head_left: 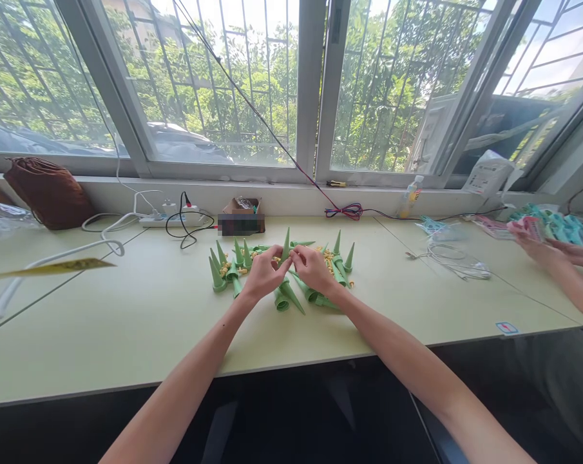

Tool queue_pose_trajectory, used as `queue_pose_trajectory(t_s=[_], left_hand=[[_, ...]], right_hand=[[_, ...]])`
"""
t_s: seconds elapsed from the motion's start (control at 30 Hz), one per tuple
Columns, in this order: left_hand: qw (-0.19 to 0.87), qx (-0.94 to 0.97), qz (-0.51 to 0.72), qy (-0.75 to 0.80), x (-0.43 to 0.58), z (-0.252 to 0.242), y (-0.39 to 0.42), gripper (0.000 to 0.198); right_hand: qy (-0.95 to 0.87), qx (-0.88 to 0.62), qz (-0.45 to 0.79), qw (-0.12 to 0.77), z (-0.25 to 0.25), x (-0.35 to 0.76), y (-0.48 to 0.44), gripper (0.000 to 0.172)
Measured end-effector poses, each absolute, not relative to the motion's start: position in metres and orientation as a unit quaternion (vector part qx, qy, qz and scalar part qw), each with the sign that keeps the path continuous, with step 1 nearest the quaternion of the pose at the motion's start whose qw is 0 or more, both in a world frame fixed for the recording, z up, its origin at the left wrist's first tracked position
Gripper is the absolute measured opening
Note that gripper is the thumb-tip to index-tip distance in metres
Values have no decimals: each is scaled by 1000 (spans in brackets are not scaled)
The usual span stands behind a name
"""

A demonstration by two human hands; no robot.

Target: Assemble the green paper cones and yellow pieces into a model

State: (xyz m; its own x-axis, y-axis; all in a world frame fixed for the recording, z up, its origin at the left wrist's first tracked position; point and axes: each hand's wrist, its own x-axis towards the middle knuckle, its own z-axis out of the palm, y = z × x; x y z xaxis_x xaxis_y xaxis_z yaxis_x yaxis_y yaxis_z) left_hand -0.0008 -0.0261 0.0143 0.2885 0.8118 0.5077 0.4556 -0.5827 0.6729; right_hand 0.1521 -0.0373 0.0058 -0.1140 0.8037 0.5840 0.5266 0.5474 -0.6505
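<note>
My left hand (267,272) holds a green cone (286,246) upright, point up, over the middle of the table. Close against it, my right hand (311,265) has its fingers pinched at the cone's lower end; what they grip there is too small to tell. Around both hands lie several more green cones, some standing like the one at the left (217,276), others on their sides like the one in front (292,295). An open threaded green piece (281,301) lies below my hands. Small yellow pieces (328,258) are scattered among the cones.
Behind the cones stands a small open box (241,216), with a power strip (170,220) to its left. A brown bag (49,193) and a bottle (410,196) are near the window. White cable (448,254) lies at right, where another person's hands (537,248) hold something pink.
</note>
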Motion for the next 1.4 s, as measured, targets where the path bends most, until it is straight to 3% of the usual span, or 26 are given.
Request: queue_pose_trajectory(t_s=[1.4], left_hand=[[179, 787, 423, 412, 0, 12, -26, 25]], right_hand=[[-734, -454, 129, 488, 4, 153, -37, 30]])
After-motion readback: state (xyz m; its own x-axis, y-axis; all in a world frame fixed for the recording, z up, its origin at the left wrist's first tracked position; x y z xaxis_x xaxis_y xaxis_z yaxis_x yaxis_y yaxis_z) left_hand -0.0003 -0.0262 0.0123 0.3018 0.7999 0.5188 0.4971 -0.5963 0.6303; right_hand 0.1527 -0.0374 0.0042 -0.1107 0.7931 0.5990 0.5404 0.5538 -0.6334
